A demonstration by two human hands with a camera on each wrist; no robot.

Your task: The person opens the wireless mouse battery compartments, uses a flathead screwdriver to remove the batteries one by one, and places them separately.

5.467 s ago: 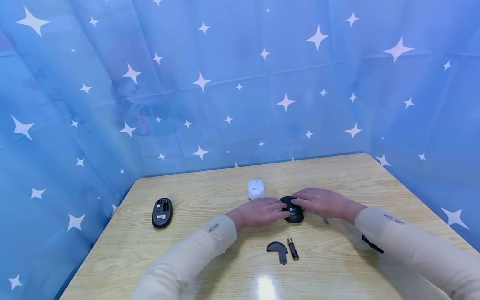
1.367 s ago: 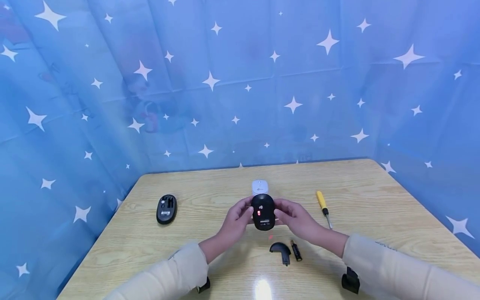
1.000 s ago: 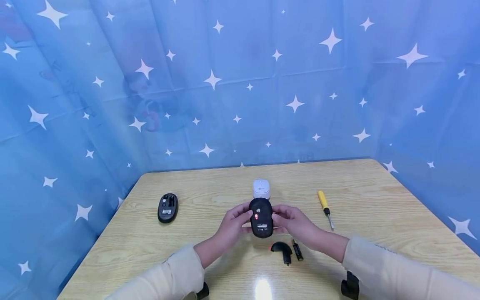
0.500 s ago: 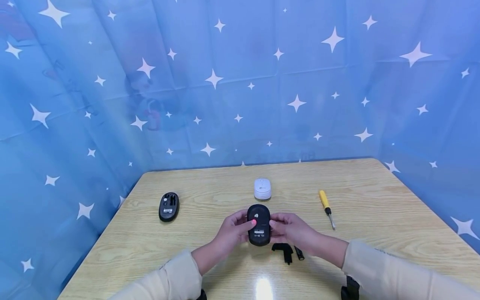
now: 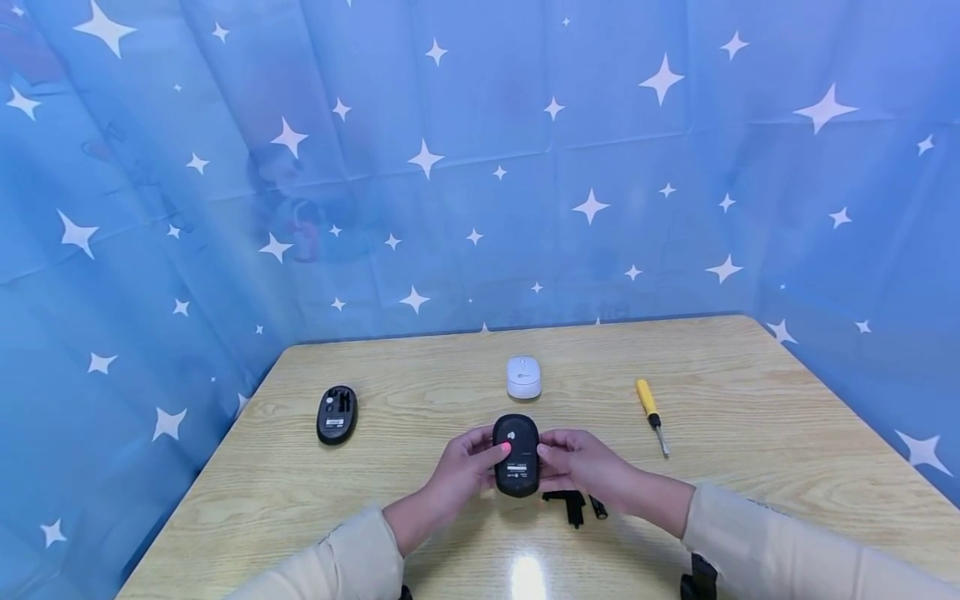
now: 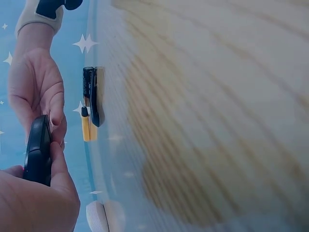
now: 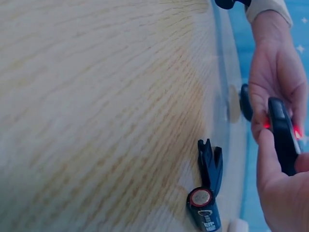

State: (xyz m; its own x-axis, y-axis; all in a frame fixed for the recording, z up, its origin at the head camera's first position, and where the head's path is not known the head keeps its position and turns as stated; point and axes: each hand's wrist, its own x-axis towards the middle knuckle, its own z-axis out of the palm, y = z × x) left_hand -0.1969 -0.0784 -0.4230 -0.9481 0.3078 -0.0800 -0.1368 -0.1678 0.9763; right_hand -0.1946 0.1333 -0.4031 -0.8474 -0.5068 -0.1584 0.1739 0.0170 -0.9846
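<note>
Black mouse (image 5: 517, 456) flipped underside-up since earliest frame; left grip (image 5: 459, 468) and right grip (image 5: 583, 462) clamped on its sides. White mouse (image 5: 523, 377) at twelve o'clock, screwdriver (image 5: 652, 418) towards two.

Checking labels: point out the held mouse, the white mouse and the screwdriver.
Held mouse (image 5: 518, 457): head view, middle of its black underside.
White mouse (image 5: 523, 378): head view, middle of its top shell.
Screwdriver (image 5: 654, 420): head view, black collar between yellow handle and shaft.

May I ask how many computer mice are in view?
3: a held mouse between the left hand and right hand, an overturned black mouse farther left, and a white mouse beyond.
</note>
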